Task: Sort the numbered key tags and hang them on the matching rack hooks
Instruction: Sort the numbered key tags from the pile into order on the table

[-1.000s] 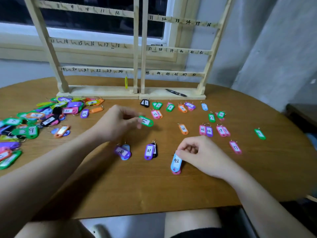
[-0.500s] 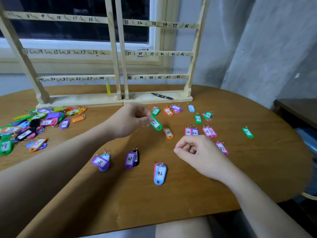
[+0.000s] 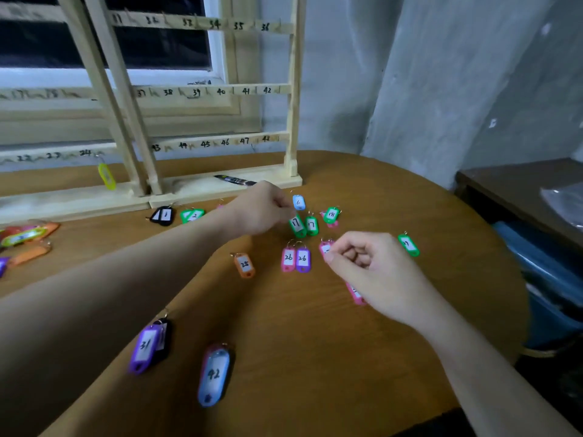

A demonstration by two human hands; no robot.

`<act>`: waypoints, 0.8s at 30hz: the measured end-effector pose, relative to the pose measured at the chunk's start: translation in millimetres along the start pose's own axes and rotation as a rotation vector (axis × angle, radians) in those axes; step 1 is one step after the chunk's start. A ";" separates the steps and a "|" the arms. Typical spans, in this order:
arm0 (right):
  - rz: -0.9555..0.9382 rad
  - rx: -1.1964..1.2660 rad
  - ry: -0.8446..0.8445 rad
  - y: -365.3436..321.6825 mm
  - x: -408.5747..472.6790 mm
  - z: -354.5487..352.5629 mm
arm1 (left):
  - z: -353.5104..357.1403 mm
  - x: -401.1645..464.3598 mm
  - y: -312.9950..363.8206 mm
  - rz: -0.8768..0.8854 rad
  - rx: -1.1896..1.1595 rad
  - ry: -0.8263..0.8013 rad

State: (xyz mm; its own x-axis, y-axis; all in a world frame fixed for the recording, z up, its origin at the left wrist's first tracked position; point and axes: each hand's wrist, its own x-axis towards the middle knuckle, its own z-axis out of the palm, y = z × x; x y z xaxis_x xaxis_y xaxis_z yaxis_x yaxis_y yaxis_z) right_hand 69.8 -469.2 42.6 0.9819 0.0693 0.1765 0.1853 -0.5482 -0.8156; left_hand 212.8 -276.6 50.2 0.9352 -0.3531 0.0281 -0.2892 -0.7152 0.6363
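Head view, left hand pinching glossy green oblong tag

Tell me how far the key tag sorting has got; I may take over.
Hung: only a yellow tag near hook 24. In hand: left hand sets a green 17 tag beside another green 17 tag. Left: paired 26 tags, others, unsorted pile; right hand idle.

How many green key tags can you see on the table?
5: one by the rack base, one in the left hand, its neighbour, another behind, one far right. Others may be hidden.
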 end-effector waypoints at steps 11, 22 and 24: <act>0.045 -0.027 0.025 12.6 16.2 -12.5 | 12.0 27.6 5.9 0.056 0.160 0.044; -0.053 0.029 -0.060 -25.2 39.6 25.2 | -78.8 -41.5 -73.7 -0.008 0.339 0.237; -0.065 0.039 -0.103 -38.7 46.8 42.1 | -97.4 -66.6 -102.5 -0.059 0.345 0.256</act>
State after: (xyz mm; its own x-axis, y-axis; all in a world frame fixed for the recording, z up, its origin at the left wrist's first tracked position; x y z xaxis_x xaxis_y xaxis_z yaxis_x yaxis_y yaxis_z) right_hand 110.3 -409.6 59.3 0.9663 0.1898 0.1738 0.2481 -0.5075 -0.8252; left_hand 200.1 -121.0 58.2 0.9603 -0.1754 0.2171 -0.2441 -0.9050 0.3485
